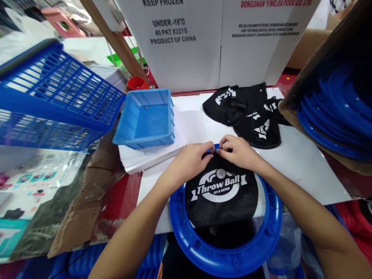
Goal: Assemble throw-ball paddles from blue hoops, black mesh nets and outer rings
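A blue plastic ring (188, 236) rests partly on the white table sheet, its near side jutting out past the table edge. Across its opening lies a black mesh fabric piece (223, 211) printed "Throw Ball". At the far rim of the ring, my left hand (193, 161) pinches the ring and the fabric's edge between thumb and fingers. Close beside it, my right hand (240, 153) pinches the same rim and fabric from the right. Both hands' fingertips nearly meet. The fabric's near edge hangs loose inside the ring.
More black mesh pieces (250, 116) lie beyond my right hand. A blue bin (145, 120) stands at left, near a blue basket (64, 89) and a red cup (137, 83). At right, a carton (308, 73) holds several blue rings (328, 128). A white box (186, 58) stands behind.
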`<state>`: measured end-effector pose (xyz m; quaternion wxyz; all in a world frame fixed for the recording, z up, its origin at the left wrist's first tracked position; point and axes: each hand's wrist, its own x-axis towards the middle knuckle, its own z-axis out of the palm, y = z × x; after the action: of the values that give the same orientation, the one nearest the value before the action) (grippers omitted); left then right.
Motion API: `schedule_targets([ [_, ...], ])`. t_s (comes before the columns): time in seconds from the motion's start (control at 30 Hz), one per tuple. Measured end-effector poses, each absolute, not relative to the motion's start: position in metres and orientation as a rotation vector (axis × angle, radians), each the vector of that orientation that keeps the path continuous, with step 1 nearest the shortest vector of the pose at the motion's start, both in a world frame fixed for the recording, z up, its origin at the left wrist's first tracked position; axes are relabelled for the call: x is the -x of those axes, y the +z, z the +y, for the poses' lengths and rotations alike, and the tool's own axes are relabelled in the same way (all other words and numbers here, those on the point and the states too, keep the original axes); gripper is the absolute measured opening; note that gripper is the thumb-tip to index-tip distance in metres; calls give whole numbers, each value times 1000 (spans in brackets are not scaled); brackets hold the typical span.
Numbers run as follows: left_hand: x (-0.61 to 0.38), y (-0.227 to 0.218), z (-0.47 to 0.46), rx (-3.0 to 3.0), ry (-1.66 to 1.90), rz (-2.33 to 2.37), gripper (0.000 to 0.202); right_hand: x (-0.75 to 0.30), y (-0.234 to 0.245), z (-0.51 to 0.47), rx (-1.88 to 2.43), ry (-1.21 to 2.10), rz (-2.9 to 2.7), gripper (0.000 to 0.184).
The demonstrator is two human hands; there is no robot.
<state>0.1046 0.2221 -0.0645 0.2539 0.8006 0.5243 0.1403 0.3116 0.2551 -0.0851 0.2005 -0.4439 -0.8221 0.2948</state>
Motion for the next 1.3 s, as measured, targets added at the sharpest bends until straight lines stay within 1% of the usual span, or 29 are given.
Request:
schedule_targets([
  [0.1,-105,-63,223,-2186,344,1380,17,-311,-84,255,1247,834,-2286,37],
  [0.4,-106,-65,224,-2180,278,1469,20,-307,-83,254,1294,845,-2241,36],
  [0.57,-106,-62,229,-2108,211,1517,22,-304,-81,252,1383,758,-2253,36],
  [0.7,-104,-62,230,-2122,239,1488,22,-306,-86,254,1284,776,-2263,35],
  [0.77,-104,-64,230,-2158,257,1478,23,-310,-88,257,1216,771,-2217,31],
  [0.9,-108,-68,235,-2286,205,1536,27,-329,-77,257,1216,642,-2022,7],
  [0.93,-108,-67,236,-2325,185,1532,28,-336,-70,252,1230,584,-2012,7],
  [1.0,-106,-62,235,-2399,173,1495,29,-352,-55,229,1256,486,-2052,10],
  [1.1,-100,-47,210,-2528,204,1529,26,-370,-48,165,1283,461,-2141,16],
  [1.2,-103,-38,158,-2610,150,1532,16,-369,-71,89,1331,427,-2081,20],
  [1.3,-117,-43,108,-2515,89,1238,19,-349,-103,37,1442,218,-1936,22],
])
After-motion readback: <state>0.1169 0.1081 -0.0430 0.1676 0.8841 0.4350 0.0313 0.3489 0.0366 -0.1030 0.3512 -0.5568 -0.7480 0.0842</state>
